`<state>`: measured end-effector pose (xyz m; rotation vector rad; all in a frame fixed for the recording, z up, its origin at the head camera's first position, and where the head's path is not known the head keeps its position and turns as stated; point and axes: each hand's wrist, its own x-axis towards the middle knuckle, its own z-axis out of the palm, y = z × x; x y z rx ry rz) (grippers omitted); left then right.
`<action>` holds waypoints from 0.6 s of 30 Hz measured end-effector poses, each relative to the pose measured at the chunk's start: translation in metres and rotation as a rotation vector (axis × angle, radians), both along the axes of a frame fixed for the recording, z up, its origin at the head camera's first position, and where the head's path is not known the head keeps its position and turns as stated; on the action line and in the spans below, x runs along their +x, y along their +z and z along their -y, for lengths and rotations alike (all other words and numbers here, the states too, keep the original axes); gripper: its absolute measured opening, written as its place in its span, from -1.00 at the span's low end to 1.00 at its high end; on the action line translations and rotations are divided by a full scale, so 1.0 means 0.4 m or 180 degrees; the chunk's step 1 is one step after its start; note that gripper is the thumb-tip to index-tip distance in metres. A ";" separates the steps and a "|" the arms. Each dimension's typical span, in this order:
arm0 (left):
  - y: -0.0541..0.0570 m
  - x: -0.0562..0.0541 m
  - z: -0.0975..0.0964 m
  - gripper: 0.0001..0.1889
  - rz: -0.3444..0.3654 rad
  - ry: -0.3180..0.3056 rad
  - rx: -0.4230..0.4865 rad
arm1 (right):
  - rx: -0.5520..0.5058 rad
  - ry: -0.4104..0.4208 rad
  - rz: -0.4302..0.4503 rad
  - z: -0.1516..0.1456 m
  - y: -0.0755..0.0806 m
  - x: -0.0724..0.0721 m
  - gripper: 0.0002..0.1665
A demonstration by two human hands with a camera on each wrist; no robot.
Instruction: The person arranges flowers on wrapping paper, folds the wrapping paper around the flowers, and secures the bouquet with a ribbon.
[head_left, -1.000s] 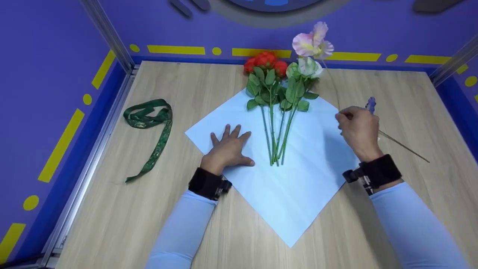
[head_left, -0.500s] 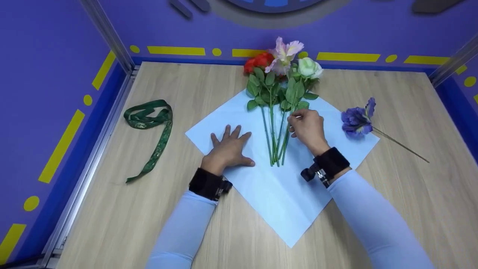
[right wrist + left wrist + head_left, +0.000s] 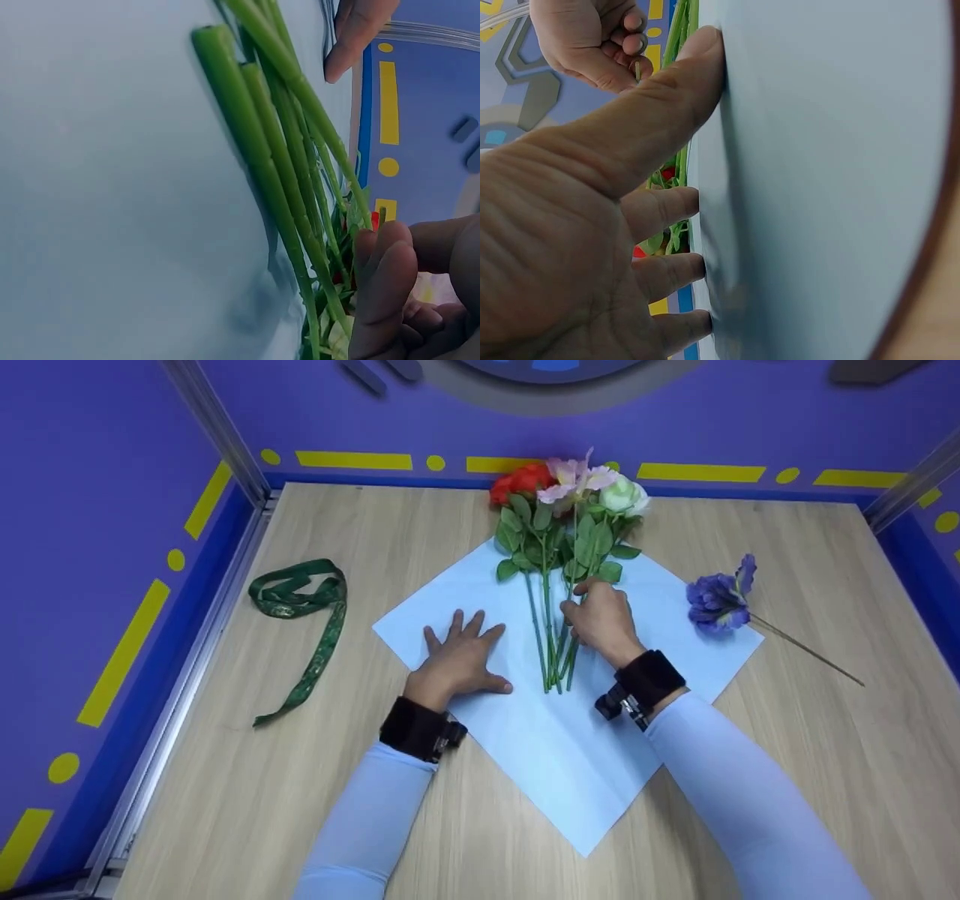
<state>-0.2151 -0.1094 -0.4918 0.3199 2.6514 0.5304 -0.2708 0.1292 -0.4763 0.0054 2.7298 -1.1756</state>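
Note:
My left hand point(image 3: 456, 661) lies with spread fingers on the pale blue wrapping paper point(image 3: 570, 780), left of the stems. My right hand point(image 3: 601, 619) pinches the thin stem of a pink iris point(image 3: 574, 480); the stem's cut end peeks out at the fingertips in the right wrist view. That bloom hangs between the red flowers point(image 3: 521, 481) and the white-green rose point(image 3: 624, 495). Several green stems point(image 3: 262, 150) with leaves converge on the paper under my right hand. A purple iris point(image 3: 718, 601) rests at the paper's right corner, its stem reaching onto the table.
A loosely coiled dark green ribbon point(image 3: 300, 600) lies on the wooden table point(image 3: 337, 810) to the left. Behind the table's far edge stands a blue-purple wall panel point(image 3: 360, 420) with yellow marks, and another panel closes the left side.
My right hand has carried the pink iris leftward from the paper's right edge, then lowered it over the other flowers. The purple iris came into full view. My left hand stayed put.

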 end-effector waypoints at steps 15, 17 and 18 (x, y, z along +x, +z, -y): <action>0.001 -0.002 0.000 0.08 -0.0025 -0.0023 -0.0025 | 0.0430 0.0205 -0.0360 -0.009 -0.013 0.007 -0.58; 0.001 -0.001 0.002 0.08 -0.0037 -0.0034 -0.0027 | 0.0460 0.0164 -0.0460 -0.021 -0.014 0.009 -0.62; 0.001 -0.001 0.003 0.08 -0.0039 -0.0036 -0.0027 | 0.0480 0.0143 -0.0516 -0.028 -0.015 0.011 -0.64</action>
